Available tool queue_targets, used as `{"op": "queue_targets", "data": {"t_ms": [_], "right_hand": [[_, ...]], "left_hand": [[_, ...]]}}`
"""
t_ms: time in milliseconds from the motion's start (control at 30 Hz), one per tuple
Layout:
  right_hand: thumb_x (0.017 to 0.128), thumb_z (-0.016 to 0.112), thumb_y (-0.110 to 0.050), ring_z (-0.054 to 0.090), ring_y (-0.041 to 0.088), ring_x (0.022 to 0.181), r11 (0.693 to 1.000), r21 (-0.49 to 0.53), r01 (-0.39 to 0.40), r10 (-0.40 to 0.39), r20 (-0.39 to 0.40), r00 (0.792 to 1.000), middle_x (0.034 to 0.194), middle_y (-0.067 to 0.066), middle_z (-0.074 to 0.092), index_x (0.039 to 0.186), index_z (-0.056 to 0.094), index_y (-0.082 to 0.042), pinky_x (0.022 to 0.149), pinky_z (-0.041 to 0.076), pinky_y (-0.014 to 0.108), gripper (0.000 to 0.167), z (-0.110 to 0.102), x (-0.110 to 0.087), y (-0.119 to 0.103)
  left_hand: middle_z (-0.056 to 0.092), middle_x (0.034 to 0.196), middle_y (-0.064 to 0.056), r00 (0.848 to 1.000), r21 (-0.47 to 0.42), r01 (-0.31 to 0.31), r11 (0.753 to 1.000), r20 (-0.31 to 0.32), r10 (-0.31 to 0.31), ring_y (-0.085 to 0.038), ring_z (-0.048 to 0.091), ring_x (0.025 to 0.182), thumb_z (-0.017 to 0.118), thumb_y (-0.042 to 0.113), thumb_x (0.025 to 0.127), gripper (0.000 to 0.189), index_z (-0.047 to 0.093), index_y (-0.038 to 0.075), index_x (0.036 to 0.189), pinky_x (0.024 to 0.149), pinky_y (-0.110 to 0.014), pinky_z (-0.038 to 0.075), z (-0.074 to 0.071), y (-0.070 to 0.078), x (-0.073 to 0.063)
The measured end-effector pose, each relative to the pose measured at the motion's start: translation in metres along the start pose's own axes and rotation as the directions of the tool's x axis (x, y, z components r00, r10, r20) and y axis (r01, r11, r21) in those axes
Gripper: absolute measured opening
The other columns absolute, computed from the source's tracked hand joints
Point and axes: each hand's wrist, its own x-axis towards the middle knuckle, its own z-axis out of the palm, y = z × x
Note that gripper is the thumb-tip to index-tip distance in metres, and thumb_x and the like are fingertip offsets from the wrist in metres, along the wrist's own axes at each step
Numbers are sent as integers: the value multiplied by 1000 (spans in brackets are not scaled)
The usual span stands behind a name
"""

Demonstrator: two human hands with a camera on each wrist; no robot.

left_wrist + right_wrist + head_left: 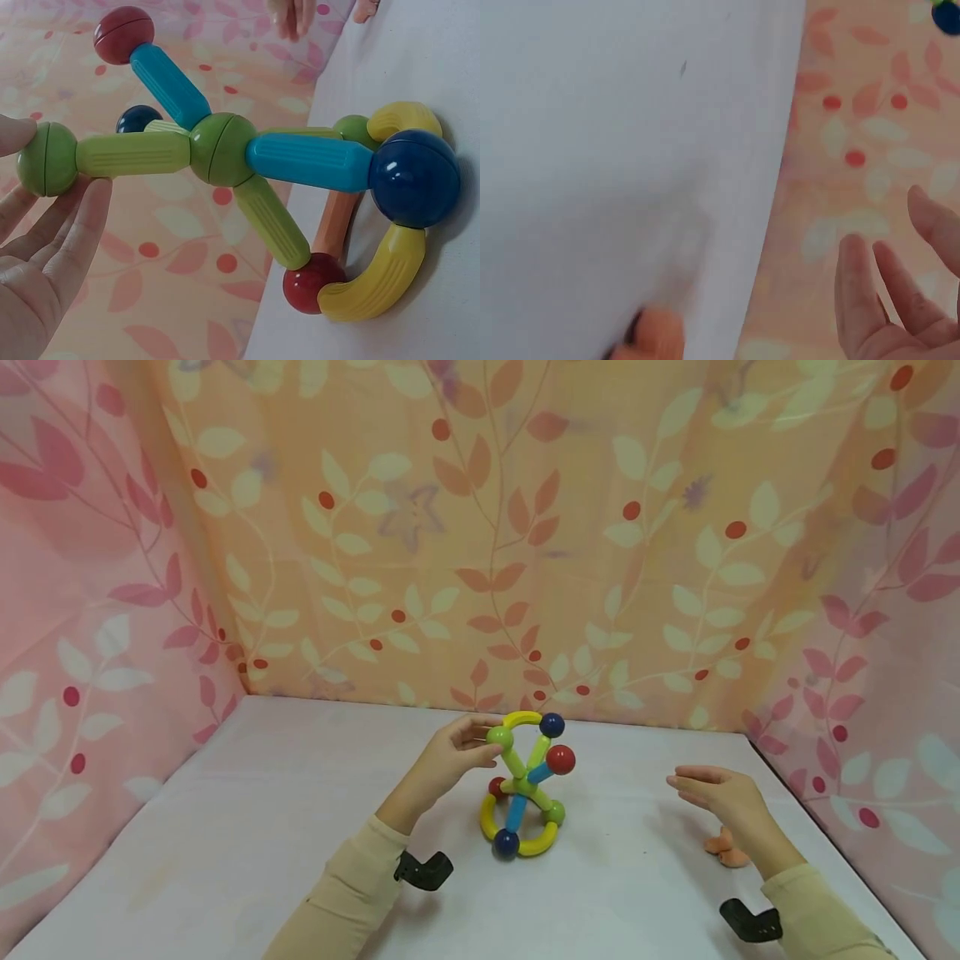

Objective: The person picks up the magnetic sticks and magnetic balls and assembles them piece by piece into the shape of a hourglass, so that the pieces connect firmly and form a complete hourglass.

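Observation:
A toy of magnetic balls and sticks [525, 787] stands on the table, built up from a ring base of curved pieces. My left hand [459, 750] pinches its upper green ball [47, 159] between thumb and fingers. A blue stick [309, 161] runs from the central green ball [223, 150] to a dark blue ball [416, 178] in the base. Another blue stick carries a red ball [561, 760] that juts out. On the right, my right hand [723, 797] hovers over the table with loosely extended fingers and holds nothing.
Several orange pieces [727, 850] lie on the table under the right hand. Flowered curtains [480, 527] enclose the white table [225, 827] at the back and both sides. Each wrist wears a black mount [426, 870].

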Motion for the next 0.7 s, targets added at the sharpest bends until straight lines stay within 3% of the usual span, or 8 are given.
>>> {"op": "queue_targets", "data": {"t_ms": [67,100,233,300,400,533,600,700], "right_hand": [[83,71,-59,68,6,109,1000,-23,-6,6,-6,1000,141,7,60,145,49,-8,108,29,71,83,-12,1,9],[85,71,-58,69,8,108,999,-42,2,-2,-8,1000,143,10,58,145,49,-6,111,24,71,82,-16,1,12],[89,65,-59,61,33,124,992,-123,-11,9,-17,1000,151,24,44,143,49,-1,106,25,75,81,-30,3,27],[90,65,-58,59,37,125,990,-142,-24,20,-27,999,149,25,46,141,51,0,104,28,75,78,-37,3,35],[91,65,-54,68,21,109,992,-123,-30,27,-25,999,137,17,62,136,58,0,106,38,64,70,-47,5,46],[94,65,-46,59,-10,89,998,-68,-17,18,8,1000,117,-9,69,128,65,-2,93,56,29,56,-58,5,59],[95,65,-44,57,-13,86,999,-41,-25,26,26,999,111,-15,69,125,68,-4,83,57,19,51,-63,6,63],[96,64,-40,61,-12,86,999,-5,-34,34,49,998,110,-14,70,123,70,-5,81,57,17,45,-67,6,68]], "left_hand": [[60,131,-16,1000,-3,2,1000,-3,-2,-22,66,110,67,19,96,40,57,13,134,94,-37,58,-1,0,0],[60,131,-16,1000,-5,4,1000,-6,-4,-22,66,110,67,18,96,40,57,13,134,94,-38,58,-2,0,0],[60,131,-17,1000,-15,13,1000,-8,-13,-28,66,112,67,17,95,40,57,13,134,95,-39,57,-2,0,-1],[59,132,-18,1000,-20,15,1000,-3,-15,-33,64,114,67,17,95,40,56,12,134,95,-38,57,-2,0,-2],[59,131,-19,1000,-23,15,1000,-1,-15,-35,64,115,67,16,96,41,56,12,134,94,-36,58,-1,0,-2],[59,132,-18,1000,-16,15,1000,-7,-15,-25,66,110,67,16,96,40,56,13,134,93,-34,58,0,0,-1],[59,132,-18,1000,-14,16,1000,-6,-16,-22,66,109,67,16,96,40,56,13,134,93,-34,58,0,0,-1],[59,133,-18,1000,-15,17,1000,-2,-17,-22,66,109,67,16,96,40,56,13,134,94,-35,58,0,0,0]]}}
